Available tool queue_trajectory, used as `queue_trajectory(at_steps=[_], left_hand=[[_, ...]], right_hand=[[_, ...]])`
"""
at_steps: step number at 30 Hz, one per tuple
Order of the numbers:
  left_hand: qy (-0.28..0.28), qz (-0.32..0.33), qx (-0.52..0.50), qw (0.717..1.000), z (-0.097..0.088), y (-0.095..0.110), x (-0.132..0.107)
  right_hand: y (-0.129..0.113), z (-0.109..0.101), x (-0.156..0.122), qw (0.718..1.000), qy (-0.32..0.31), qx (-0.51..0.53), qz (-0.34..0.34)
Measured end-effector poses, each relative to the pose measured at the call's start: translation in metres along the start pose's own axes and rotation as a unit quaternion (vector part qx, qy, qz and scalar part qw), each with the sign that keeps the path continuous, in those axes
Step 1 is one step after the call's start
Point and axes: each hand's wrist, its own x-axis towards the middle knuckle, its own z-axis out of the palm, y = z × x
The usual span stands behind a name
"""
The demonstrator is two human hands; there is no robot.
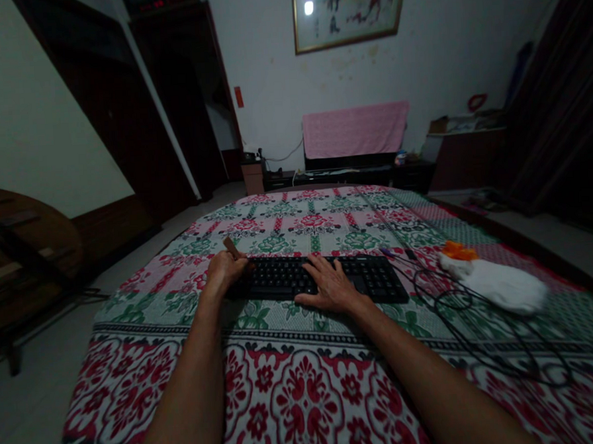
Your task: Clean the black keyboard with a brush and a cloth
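Note:
A black computer keyboard (279,277) lies flat across the patterned cloth in front of me. At its left end, my left hand (224,271) is closed around a brown flat handle (231,247) that looks wooden. The handle's upper end sticks up past the fingers, while its lower end is hidden by the hand. My right hand (332,286) rests on the keyboard right of its middle, palm down with fingers spread, covering some keys. It holds nothing.
Loops of black cable (454,300) lie right of the keyboard. Beside them is a white cloth bundle (503,284) with an orange piece (460,250) at its end. The patterned cloth (305,394) covers the table. A folded round tabletop (23,236) leans at far left.

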Motion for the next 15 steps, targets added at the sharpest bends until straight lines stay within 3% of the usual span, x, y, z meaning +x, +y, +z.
queue_trajectory(at_steps=[7,12,15], left_hand=[[-0.057,-0.013,0.09,0.994,-0.012,0.005,-0.002],[-0.1,-0.032,0.099,0.989,-0.022,-0.001,0.002],[-0.042,-0.051,0.057,0.996,-0.026,-0.004,0.003]], right_hand=[[0.0,0.001,0.0,1.0,-0.002,-0.007,-0.002],[-0.001,-0.001,0.0,1.0,-0.004,-0.007,0.001],[-0.002,-0.003,0.0,1.0,-0.012,-0.001,0.006]])
